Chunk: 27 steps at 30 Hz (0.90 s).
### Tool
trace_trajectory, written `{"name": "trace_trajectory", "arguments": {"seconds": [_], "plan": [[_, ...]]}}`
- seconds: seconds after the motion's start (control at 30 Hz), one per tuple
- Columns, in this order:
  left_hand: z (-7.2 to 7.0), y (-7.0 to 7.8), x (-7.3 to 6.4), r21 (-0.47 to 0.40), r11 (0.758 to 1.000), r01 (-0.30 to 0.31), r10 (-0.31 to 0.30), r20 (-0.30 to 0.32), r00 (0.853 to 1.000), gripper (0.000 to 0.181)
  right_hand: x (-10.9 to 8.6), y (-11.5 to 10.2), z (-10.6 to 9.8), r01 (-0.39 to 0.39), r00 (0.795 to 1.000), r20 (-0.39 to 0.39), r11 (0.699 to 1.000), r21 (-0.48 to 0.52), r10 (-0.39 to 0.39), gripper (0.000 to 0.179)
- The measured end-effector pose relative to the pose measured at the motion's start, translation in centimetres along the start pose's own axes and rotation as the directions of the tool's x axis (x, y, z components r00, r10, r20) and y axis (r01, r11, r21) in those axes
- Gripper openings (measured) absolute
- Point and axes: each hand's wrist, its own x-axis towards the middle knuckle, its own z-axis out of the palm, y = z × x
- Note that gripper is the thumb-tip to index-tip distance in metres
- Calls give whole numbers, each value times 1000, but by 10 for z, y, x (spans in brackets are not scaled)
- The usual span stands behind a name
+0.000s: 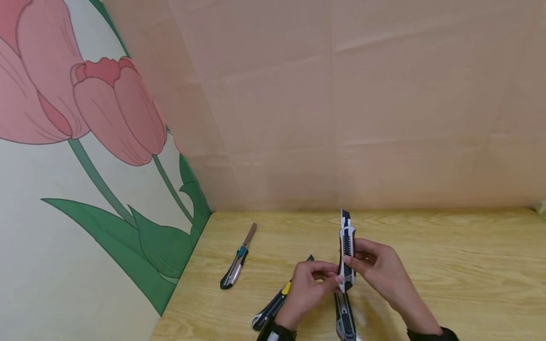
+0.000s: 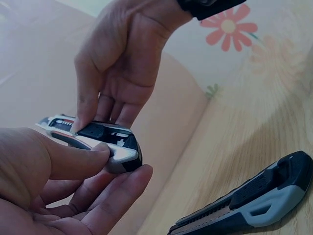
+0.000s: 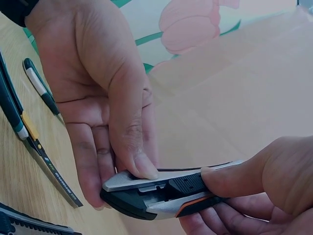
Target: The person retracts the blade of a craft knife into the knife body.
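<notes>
Upright above the table, both hands hold a white-and-black utility knife (image 1: 347, 246), its blade sticking out at the top. My left hand (image 1: 309, 291) pinches the knife's lower end between thumb and fingers. My right hand (image 1: 384, 270) grips it higher up; in the right wrist view its thumb touches the black slider (image 3: 186, 185). Below the hands, a grey-and-black utility knife (image 1: 344, 315) lies on the table. A black-and-yellow utility knife (image 1: 273, 305) is partly hidden behind the left hand. Farther left lies a teal-and-silver utility knife (image 1: 235, 267) with its blade extended.
The wood-grain table (image 1: 469, 265) meets a beige cloth-like backdrop (image 1: 341, 104) at its back edge. At the left stands a wall (image 1: 42, 265) painted with pink tulips. A small pale object (image 1: 541, 207) shows at the far right edge.
</notes>
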Motion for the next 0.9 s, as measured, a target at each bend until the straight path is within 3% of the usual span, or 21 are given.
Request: {"name": "trace_trajectory", "arguments": {"seconds": [0.57, 0.9], "plan": [[-1, 0, 1, -44, 999, 27, -28, -27, 999, 25, 3, 3, 1, -69, 997, 17, 994, -80, 71, 46], [-1, 0, 1, -2, 1000, 22, -23, -39, 999, 23, 1, 3, 0, -20, 999, 35, 999, -37, 21, 38]]}}
